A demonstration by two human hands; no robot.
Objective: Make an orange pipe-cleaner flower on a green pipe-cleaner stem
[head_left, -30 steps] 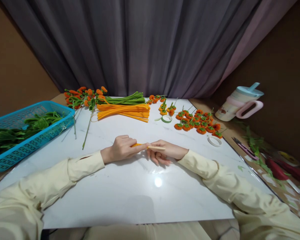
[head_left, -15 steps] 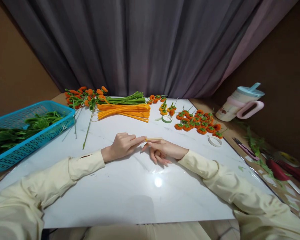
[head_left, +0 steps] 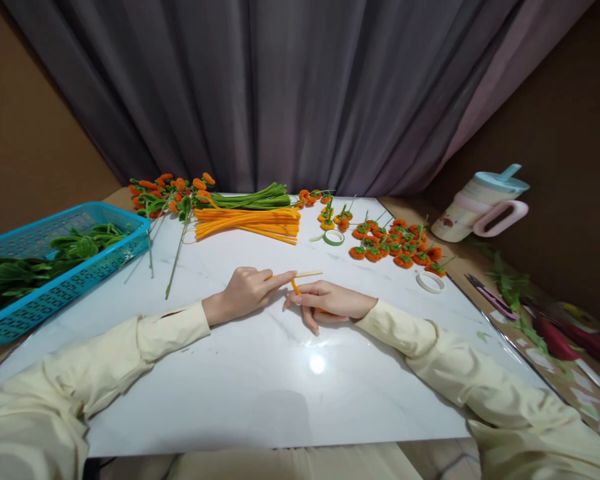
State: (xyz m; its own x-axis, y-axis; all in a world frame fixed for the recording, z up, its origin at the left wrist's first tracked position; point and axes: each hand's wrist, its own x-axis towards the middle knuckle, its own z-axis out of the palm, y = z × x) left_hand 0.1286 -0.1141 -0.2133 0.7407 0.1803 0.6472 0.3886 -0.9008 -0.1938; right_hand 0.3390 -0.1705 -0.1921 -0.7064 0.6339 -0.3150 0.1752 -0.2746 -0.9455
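Note:
My left hand (head_left: 250, 291) is closed on a thin pale stick (head_left: 311, 273), its index finger lying along the stick, which juts out to the right past the fingertip. An orange pipe cleaner (head_left: 295, 287) runs from the stick down into my right hand (head_left: 333, 299). The right thumb and fingers pinch it, and part of its length shows under the palm. Whether it is wound round the stick is hidden by the left fingertip. Both hands are above the middle of the white marbled tabletop (head_left: 240, 387).
Behind lie bundles of orange pipe cleaners (head_left: 247, 223) and green pipe cleaners (head_left: 257, 199). Several orange flowers (head_left: 395, 241) lie right of them, near tape rolls (head_left: 333, 238). A blue basket (head_left: 65, 293) stands left. At right are a tumbler (head_left: 475, 207) and pliers (head_left: 555, 339).
My right hand has shifted its grip, so more of the orange pipe cleaner shows between the hands. The stick now stands clear of the right fingers. My left hand stays nearly in place.

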